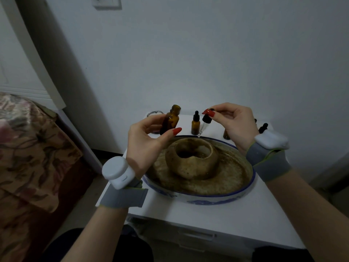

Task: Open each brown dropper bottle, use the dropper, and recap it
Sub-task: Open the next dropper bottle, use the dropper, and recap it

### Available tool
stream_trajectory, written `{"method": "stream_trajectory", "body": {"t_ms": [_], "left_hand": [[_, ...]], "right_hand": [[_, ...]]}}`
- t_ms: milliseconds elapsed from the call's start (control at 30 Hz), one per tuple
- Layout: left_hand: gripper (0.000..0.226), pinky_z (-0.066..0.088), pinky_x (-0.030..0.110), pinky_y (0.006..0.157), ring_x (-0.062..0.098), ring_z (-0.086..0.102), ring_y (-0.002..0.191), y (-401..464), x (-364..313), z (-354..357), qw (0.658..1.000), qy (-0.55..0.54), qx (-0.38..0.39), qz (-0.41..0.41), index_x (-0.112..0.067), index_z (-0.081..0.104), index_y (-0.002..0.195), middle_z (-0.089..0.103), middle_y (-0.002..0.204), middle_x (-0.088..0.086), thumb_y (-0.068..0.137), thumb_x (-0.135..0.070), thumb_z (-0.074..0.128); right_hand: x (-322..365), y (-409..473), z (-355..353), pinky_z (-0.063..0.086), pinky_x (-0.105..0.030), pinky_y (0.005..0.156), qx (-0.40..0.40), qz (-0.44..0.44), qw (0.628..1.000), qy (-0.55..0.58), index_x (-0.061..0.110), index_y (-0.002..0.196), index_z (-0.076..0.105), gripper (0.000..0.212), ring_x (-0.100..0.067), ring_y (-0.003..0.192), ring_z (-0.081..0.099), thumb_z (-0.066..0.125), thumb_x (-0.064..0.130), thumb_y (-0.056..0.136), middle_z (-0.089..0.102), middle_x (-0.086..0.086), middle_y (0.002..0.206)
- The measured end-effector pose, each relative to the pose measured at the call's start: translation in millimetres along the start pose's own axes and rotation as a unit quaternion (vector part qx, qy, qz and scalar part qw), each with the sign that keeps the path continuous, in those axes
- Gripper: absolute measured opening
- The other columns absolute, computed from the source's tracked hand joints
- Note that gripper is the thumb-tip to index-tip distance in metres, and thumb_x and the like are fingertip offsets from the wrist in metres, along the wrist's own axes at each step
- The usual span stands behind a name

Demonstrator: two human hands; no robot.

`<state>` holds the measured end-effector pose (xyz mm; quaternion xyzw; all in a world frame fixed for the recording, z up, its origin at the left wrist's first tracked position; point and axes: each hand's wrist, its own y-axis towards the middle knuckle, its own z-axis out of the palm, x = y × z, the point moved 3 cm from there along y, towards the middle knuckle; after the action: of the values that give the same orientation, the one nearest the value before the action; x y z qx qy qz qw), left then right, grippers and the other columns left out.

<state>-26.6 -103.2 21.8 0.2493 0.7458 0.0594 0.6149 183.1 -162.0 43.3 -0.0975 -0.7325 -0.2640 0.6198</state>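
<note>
My left hand (149, 142) holds an open brown dropper bottle (171, 119), tilted slightly, above the left rim of the bowl. My right hand (233, 123) pinches the black dropper cap (207, 118) by its bulb; the glass pipette (201, 130) points down over the far rim of the bowl. A capped brown bottle (195, 124) stands on the table between my hands. Another brown bottle (226, 135) is partly hidden behind my right hand, and a further black dropper top (263, 128) shows beyond my right wrist.
A wide blue-and-white bowl (211, 200) holds a brown-stained upturned vessel (192, 157) and fills the middle of the small white table (217, 224). A bed with a floral cover (32, 152) lies to the left. The white wall is close behind.
</note>
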Motion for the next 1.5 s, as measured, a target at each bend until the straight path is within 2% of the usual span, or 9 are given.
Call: {"method": "stream_trajectory", "body": {"t_ms": [167, 433, 533, 733, 900, 1033, 1300, 1500], "left_hand": [[0.039, 0.055, 0.025, 0.087, 0.013, 0.069, 0.095, -0.1, -0.7, -0.3, 1.000, -0.004, -0.006, 0.005, -0.018, 0.071, 0.111, 0.074, 0.101, -0.008, 0.074, -0.025, 0.082], [0.039, 0.054, 0.020, 0.085, 0.012, 0.069, 0.094, -0.4, -3.7, -1.4, 1.000, -0.005, -0.006, 0.010, -0.016, 0.071, 0.111, 0.074, 0.101, -0.006, 0.074, -0.023, 0.081], [0.039, 0.053, 0.019, 0.085, 0.011, 0.069, 0.094, -0.4, -4.6, -1.0, 1.000, 0.000, -0.007, 0.010, -0.016, 0.071, 0.111, 0.074, 0.101, -0.007, 0.074, -0.024, 0.081], [0.038, 0.052, 0.016, 0.083, 0.011, 0.069, 0.093, -0.3, -4.4, -1.4, 1.000, -0.002, -0.012, 0.008, -0.017, 0.072, 0.110, 0.074, 0.099, -0.009, 0.074, -0.025, 0.082], [0.038, 0.052, 0.016, 0.083, 0.010, 0.069, 0.091, -0.5, -4.9, -1.5, 1.000, -0.005, -0.015, 0.009, -0.017, 0.072, 0.109, 0.074, 0.098, -0.009, 0.073, -0.024, 0.082], [0.039, 0.053, 0.017, 0.084, 0.011, 0.069, 0.093, -0.5, -5.4, -1.4, 1.000, 0.000, -0.013, 0.008, -0.016, 0.072, 0.110, 0.074, 0.100, -0.008, 0.073, -0.024, 0.082], [0.040, 0.054, 0.028, 0.089, 0.014, 0.069, 0.095, -1.2, -7.4, -1.9, 1.000, 0.000, -0.013, 0.003, -0.013, 0.071, 0.111, 0.074, 0.102, -0.004, 0.073, -0.022, 0.082], [0.040, 0.054, 0.024, 0.088, 0.012, 0.069, 0.094, -1.3, -7.7, -2.3, 1.000, 0.000, -0.012, 0.000, -0.014, 0.071, 0.111, 0.074, 0.102, -0.005, 0.074, -0.022, 0.081]], "right_hand": [[-0.2, 1.5, -0.1, 0.051, -0.011, 0.074, 0.000, -0.005, 1.000, 0.000, 0.000, 0.094, 0.069, 0.011, 0.005, 0.068, 0.063, 0.068, 0.000, 0.083, 0.069, -0.009, 0.090], [-1.3, 2.5, 0.0, 0.052, -0.013, 0.078, 0.000, -0.006, 1.000, -0.001, -0.003, 0.095, 0.069, 0.013, 0.004, 0.069, 0.064, 0.069, 0.000, 0.083, 0.069, -0.009, 0.088], [-2.0, 3.1, 0.1, 0.052, -0.011, 0.075, 0.002, -0.007, 1.000, -0.002, -0.005, 0.096, 0.069, 0.015, 0.004, 0.069, 0.064, 0.069, 0.000, 0.083, 0.069, -0.007, 0.086], [-2.1, 2.3, 0.5, 0.047, -0.007, 0.059, 0.008, -0.011, 1.000, 0.002, -0.006, 0.097, 0.069, 0.016, 0.006, 0.063, 0.062, 0.069, 0.001, 0.083, 0.069, -0.006, 0.083], [-2.0, 3.2, -0.3, 0.049, -0.009, 0.067, 0.006, -0.014, 1.000, 0.002, -0.005, 0.096, 0.069, 0.014, 0.005, 0.067, 0.064, 0.069, 0.000, 0.083, 0.069, -0.007, 0.085], [-2.5, 3.5, 0.1, 0.053, -0.015, 0.081, 0.006, -0.012, 1.000, 0.010, -0.003, 0.095, 0.069, 0.013, 0.000, 0.072, 0.065, 0.069, 0.000, 0.082, 0.070, -0.009, 0.088], [-4.8, 2.9, 6.1, 0.051, -0.012, 0.077, 0.015, -0.012, 1.000, 0.019, 0.003, 0.090, 0.070, 0.008, 0.002, 0.072, 0.065, 0.070, 0.001, 0.082, 0.070, -0.003, 0.084], [-6.3, 2.7, 9.9, 0.052, -0.013, 0.077, 0.023, -0.014, 0.999, 0.023, 0.006, 0.089, 0.071, 0.008, 0.001, 0.071, 0.065, 0.069, 0.000, 0.083, 0.070, -0.002, 0.082]]}}
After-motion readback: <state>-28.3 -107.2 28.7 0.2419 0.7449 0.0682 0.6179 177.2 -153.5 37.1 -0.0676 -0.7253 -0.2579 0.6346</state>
